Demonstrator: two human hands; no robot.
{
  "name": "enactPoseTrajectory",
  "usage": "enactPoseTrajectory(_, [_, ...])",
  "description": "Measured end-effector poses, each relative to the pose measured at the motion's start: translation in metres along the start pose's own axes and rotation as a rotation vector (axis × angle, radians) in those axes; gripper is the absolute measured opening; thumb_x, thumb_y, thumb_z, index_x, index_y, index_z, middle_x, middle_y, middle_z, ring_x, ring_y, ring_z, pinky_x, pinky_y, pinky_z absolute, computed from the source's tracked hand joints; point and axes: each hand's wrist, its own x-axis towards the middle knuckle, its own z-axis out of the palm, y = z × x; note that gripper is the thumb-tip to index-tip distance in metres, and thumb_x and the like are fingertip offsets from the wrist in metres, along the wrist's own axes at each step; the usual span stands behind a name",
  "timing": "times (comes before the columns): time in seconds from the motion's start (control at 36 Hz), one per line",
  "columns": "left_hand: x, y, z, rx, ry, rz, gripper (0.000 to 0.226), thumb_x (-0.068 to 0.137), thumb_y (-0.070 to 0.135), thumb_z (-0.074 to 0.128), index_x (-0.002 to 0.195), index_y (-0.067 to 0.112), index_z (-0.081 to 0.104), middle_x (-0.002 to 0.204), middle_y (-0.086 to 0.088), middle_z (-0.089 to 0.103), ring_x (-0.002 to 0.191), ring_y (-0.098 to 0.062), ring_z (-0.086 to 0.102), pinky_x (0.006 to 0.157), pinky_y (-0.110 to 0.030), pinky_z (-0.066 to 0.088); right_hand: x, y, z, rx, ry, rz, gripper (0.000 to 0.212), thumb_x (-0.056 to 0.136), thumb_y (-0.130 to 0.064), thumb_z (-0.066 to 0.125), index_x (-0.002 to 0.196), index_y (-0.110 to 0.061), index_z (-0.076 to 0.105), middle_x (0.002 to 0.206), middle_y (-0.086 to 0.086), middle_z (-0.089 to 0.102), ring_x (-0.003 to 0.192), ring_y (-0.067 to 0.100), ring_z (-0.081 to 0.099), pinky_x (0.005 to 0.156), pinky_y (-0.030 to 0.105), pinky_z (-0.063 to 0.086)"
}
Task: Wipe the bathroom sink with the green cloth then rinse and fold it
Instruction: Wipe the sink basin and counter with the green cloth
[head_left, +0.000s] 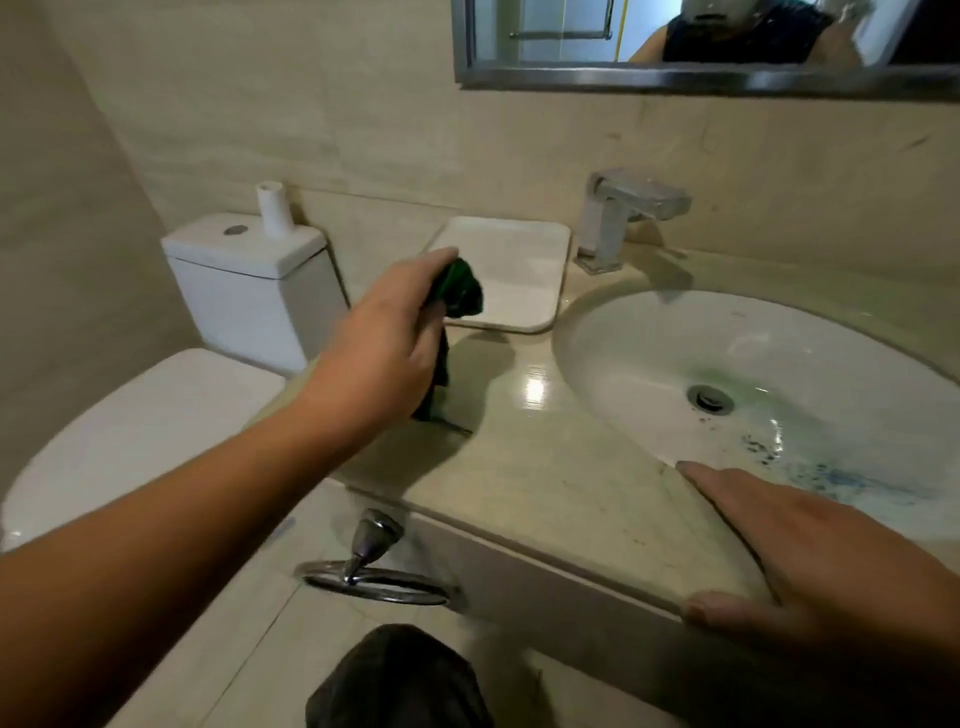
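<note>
Right hand (789, 561) nearest me: flat and open, palm down on the worktop (545, 467) front edge, thumb over the lip, gripping nothing. Just a brace.

Left hand (379, 353) further out, closed on the green cloth (457, 296). Cloth is bunched in the fingers, one tail hanging down to touch the worktop, left of the sink (649, 374) and in front of the white tray (519, 291).

Basin looks unwiped: blue-green specks and smear near the front rim and around the drain (710, 399). My read is I'm at the start of the wipe.

To do it well: carry the cloth right into the basin, spread it flatter under the palm for more contact, then sweep rim to drain so the residue goes down. Keep the right hand planted.

Faucet (631, 218) behind the basin, no water visible.

Hard to read: the sink's right side is cut off. Most of the cloth is hidden behind my hand, so I can't tell whether it's wet.
</note>
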Motion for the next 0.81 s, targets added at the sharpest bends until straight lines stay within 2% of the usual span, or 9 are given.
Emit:
enactPoseTrajectory(0.08, [-0.029, -0.063, -0.029, 0.203, -0.319, -0.028, 0.056, 0.108, 0.055, 0.041, 0.162, 0.039, 0.036, 0.174, 0.006, 0.024, 0.155, -0.012, 0.026, 0.126, -0.04, 0.028, 0.007, -0.002, -0.006, 0.018, -0.03, -0.005, 0.111, 0.05, -0.113, 0.018, 0.133, -0.066, -0.039, 0.166, -0.028, 0.002, 0.144, -0.002, 0.022, 0.122, 0.029, 0.027])
enactPoseTrajectory(0.17, [-0.046, -0.1, -0.041, 0.293, -0.545, 0.015, 0.056, 0.107, 0.066, 0.025, 0.161, 0.053, 0.027, 0.177, 0.012, 0.014, 0.158, 0.001, 0.005, 0.13, -0.03, 0.006, 0.017, -0.009, -0.015, -0.001, -0.057, -0.02, 0.112, 0.047, -0.113, 0.021, 0.122, -0.067, -0.048, 0.167, -0.026, -0.004, 0.149, 0.0, 0.017, 0.125, 0.03, 0.022])
enactPoseTrajectory(0.22, [-0.042, -0.103, -0.05, 0.216, -0.578, -0.063, 0.053, 0.107, 0.064, 0.028, 0.16, 0.063, 0.017, 0.173, 0.02, 0.019, 0.155, 0.001, 0.021, 0.128, -0.029, 0.015, 0.024, -0.016, -0.018, 0.019, -0.088, -0.049, 0.116, 0.048, -0.113, 0.025, 0.126, -0.065, -0.047, 0.168, -0.024, -0.005, 0.149, 0.0, 0.018, 0.124, 0.031, 0.024])
enactPoseTrajectory(0.28, [-0.033, -0.104, -0.052, 0.205, -0.601, -0.114, 0.06, 0.106, 0.064, 0.033, 0.16, 0.064, 0.007, 0.169, 0.013, 0.034, 0.144, -0.011, 0.044, 0.118, -0.033, 0.033, 0.027, -0.02, -0.018, 0.023, -0.111, -0.062, 0.122, 0.05, -0.112, 0.028, 0.136, -0.06, -0.042, 0.168, -0.023, -0.008, 0.149, 0.001, 0.018, 0.123, 0.03, 0.026])
enactPoseTrajectory(0.33, [-0.025, -0.105, -0.047, 0.227, -0.61, -0.105, 0.064, 0.107, 0.057, 0.04, 0.163, 0.06, 0.008, 0.165, 0.005, 0.042, 0.135, -0.017, 0.053, 0.111, -0.034, 0.039, 0.027, -0.021, -0.018, -0.007, -0.112, -0.062, 0.126, 0.052, -0.111, 0.027, 0.141, -0.054, -0.04, 0.168, -0.023, -0.008, 0.149, 0.002, 0.018, 0.122, 0.028, 0.025])
enactPoseTrajectory(0.42, [-0.019, -0.102, -0.03, 0.277, -0.623, 0.085, 0.064, 0.109, 0.056, 0.037, 0.166, 0.049, 0.009, 0.176, 0.017, 0.015, 0.16, -0.007, 0.019, 0.129, -0.035, 0.021, 0.026, -0.023, -0.018, -0.058, -0.087, -0.069, 0.126, 0.054, -0.11, 0.025, 0.143, -0.048, -0.04, 0.166, -0.024, -0.007, 0.148, 0.0, 0.018, 0.119, 0.019, 0.019])
enactPoseTrajectory(0.5, [-0.011, -0.089, -0.008, 0.284, -0.631, 0.172, 0.064, 0.11, 0.056, 0.033, 0.168, 0.045, 0.008, 0.175, 0.023, 0.003, 0.161, 0.001, 0.002, 0.133, -0.036, 0.011, 0.026, -0.024, -0.019, -0.066, -0.078, -0.07, 0.127, 0.06, -0.107, 0.03, 0.149, -0.043, -0.035, 0.166, -0.023, -0.005, 0.145, 0.0, 0.02, 0.113, 0.013, 0.017])
enactPoseTrajectory(0.67, [0.002, -0.018, 0.046, 0.249, -0.633, 0.293, 0.064, 0.112, 0.05, 0.035, 0.17, 0.038, 0.011, 0.177, 0.018, 0.006, 0.161, -0.001, 0.001, 0.129, -0.023, 0.002, 0.025, -0.026, -0.019, -0.023, -0.066, -0.067, 0.13, 0.063, -0.102, 0.041, 0.154, -0.041, -0.026, 0.167, -0.019, 0.001, 0.145, 0.006, 0.025, 0.116, 0.021, 0.024])
enactPoseTrajectory(0.81, [-0.001, 0.026, 0.079, 0.234, -0.585, 0.346, 0.061, 0.11, 0.04, 0.042, 0.168, 0.037, 0.022, 0.175, 0.013, 0.022, 0.16, -0.009, 0.02, 0.131, -0.034, 0.02, 0.022, -0.022, -0.018, 0.019, -0.039, -0.103, 0.126, 0.067, -0.099, 0.045, 0.158, -0.038, -0.016, 0.161, -0.012, 0.02, 0.132, 0.007, 0.036, 0.106, 0.025, 0.036])
